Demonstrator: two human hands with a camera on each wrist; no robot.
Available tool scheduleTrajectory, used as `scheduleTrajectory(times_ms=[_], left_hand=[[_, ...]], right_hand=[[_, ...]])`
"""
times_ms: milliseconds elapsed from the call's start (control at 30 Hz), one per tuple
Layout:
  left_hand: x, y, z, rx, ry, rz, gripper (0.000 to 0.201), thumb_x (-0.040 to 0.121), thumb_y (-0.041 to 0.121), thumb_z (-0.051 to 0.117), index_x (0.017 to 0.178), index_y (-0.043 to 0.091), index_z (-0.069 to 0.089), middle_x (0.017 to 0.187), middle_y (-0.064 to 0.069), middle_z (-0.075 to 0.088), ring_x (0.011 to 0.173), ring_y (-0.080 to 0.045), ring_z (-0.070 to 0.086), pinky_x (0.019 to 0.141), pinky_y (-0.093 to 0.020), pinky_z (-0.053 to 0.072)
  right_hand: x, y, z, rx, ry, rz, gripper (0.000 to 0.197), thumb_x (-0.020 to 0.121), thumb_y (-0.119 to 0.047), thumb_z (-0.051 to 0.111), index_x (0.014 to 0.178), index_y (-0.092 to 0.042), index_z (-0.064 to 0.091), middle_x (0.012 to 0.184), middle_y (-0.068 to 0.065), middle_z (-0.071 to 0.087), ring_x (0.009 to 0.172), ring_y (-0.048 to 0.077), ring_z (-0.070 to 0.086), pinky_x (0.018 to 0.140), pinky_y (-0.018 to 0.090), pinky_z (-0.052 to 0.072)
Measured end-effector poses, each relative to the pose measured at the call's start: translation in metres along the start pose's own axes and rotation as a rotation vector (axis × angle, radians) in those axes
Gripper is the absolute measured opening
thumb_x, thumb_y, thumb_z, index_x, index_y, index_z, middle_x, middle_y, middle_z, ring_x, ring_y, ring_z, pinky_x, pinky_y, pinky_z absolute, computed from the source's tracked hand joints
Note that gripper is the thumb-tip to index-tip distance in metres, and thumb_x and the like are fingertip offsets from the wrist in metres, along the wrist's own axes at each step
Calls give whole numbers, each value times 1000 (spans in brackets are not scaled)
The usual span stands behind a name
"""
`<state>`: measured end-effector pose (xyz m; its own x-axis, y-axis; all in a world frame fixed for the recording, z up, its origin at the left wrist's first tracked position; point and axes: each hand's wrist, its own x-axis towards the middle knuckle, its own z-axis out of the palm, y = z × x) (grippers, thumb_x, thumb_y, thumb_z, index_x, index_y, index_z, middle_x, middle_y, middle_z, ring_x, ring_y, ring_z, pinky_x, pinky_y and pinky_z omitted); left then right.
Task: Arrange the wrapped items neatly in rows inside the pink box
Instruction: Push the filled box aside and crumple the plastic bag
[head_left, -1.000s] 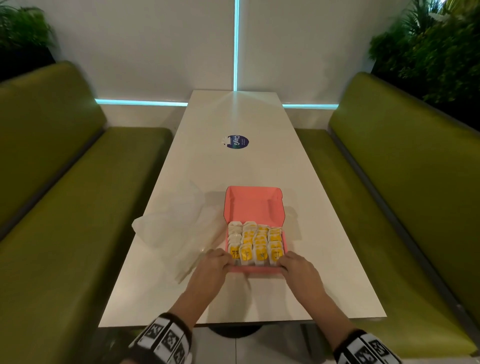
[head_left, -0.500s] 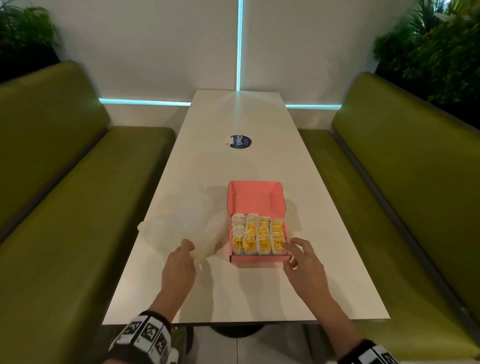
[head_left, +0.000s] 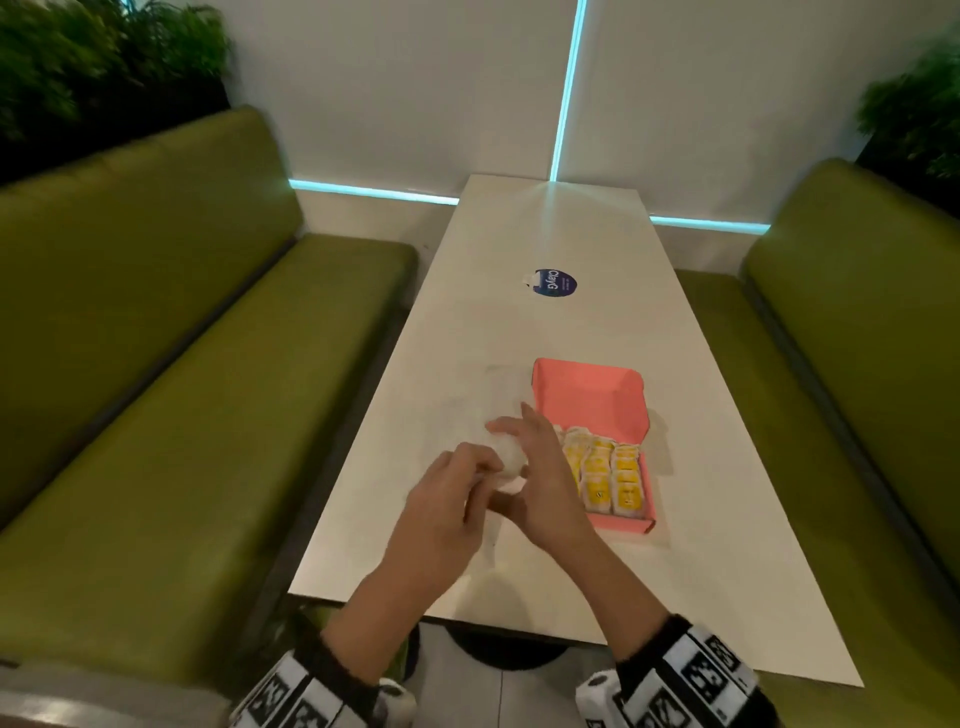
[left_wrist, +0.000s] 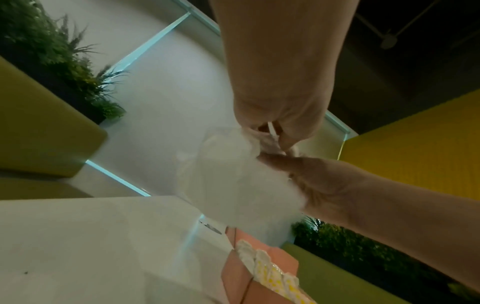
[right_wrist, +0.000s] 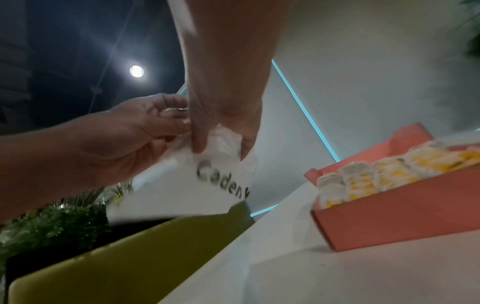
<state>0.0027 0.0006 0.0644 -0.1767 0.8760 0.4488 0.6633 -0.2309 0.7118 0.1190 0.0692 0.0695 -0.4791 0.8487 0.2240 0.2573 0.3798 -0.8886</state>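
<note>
Rows of yellow wrapped items (head_left: 605, 470) already fill the pink box (head_left: 587, 392) on the white table (head_left: 519, 322). Just left of the box, both the left hand (head_left: 444, 501) and right hand (head_left: 540, 480) pinch a crumpled white plastic bag (right_wrist: 207, 176); gathering it compactly, clear of the box, seems best.

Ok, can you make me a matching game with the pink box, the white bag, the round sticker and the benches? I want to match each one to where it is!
Things:
1. pink box
2. white plastic bag
3. round blue sticker
4. green benches

Places:
A. pinched between both hands
B. along both sides of the table
C. open on the table, full of wrapped items
D. flat on the table, beyond the box

Pairs: 1-C, 2-A, 3-D, 4-B
</note>
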Motion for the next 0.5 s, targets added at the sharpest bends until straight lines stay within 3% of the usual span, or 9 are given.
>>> scheduleTrajectory(times_ms=[33, 100, 167, 233, 300, 333, 400, 467, 500], left_hand=[[1, 1, -3, -35, 44, 33, 26, 90, 14, 54, 102, 35, 46, 100, 12, 57, 95, 9, 53, 80, -23, 49], [1, -1, -11, -33, 165, 87, 28, 86, 22, 58, 109, 33, 46, 120, 15, 52, 114, 12, 40, 92, -22, 43], [-3, -9, -21, -10, 212, 62, 46, 81, 41, 63, 122, 34, 42, 145, 10, 33, 133, -2, 25, 105, -26, 31], [-10, -16, -33, -125, 85, -6, 72, 74, 57, 64, 135, 45, 27, 156, 8, 8, 143, -10, 10, 110, -27, 22], [-19, -20, -41, -272, -66, 5, 79, 73, 56, 66, 137, 53, 19, 156, 6, 0, 144, -5, 3, 111, -13, 18], [-24, -21, -46, -303, -80, 28, 75, 75, 51, 67, 134, 55, 22, 155, 5, 4, 143, -3, 8, 108, -9, 21], [-30, -26, -54, -277, 18, 75, 53, 81, 42, 64, 127, 48, 37, 146, 4, 23, 132, 1, 32, 98, -9, 36], [-33, -37, -64, -190, 226, 61, 29, 88, 43, 57, 114, 32, 51, 126, 7, 45, 111, 1, 51, 82, -12, 49], [-35, -45, -70, -148, 328, 60, 24, 90, 41, 55, 108, 26, 54, 112, 8, 52, 101, 3, 55, 75, -10, 49]], right_hand=[[2, -1, 5, 55, 84, -9, 48, 60, -42, 70, 106, -45, 57, 124, 9, 52, 113, 11, 49, 92, 34, 46], [3, -5, 15, 107, 232, 8, 39, 58, -34, 67, 96, -24, 63, 99, 1, 61, 91, 9, 56, 80, 21, 46], [4, -14, 24, 347, 332, 131, 27, 64, -19, 70, 89, -25, 62, 97, -1, 63, 92, 16, 60, 82, 27, 50], [5, -27, 34, 662, 354, 290, 20, 76, -1, 64, 84, -19, 62, 94, 6, 64, 89, 23, 62, 77, 35, 54], [4, -42, 46, 948, 232, 434, 16, 83, 0, 51, 84, -9, 64, 84, 10, 67, 79, 25, 64, 66, 32, 55], [3, -49, 54, 1081, 138, 511, 18, 84, -5, 47, 86, -7, 65, 80, 11, 68, 75, 25, 67, 63, 30, 55], [-1, -61, 68, 1259, -29, 619, 26, 84, -16, 44, 96, -8, 66, 81, 10, 70, 73, 22, 69, 60, 28, 56], [-4, -63, 86, 1212, -155, 592, 28, 85, -19, 43, 103, -10, 63, 86, 7, 68, 79, 19, 67, 63, 27, 55], [-6, -60, 96, 1076, -216, 513, 27, 84, -22, 46, 104, -12, 60, 90, 5, 66, 83, 18, 63, 66, 26, 54]])
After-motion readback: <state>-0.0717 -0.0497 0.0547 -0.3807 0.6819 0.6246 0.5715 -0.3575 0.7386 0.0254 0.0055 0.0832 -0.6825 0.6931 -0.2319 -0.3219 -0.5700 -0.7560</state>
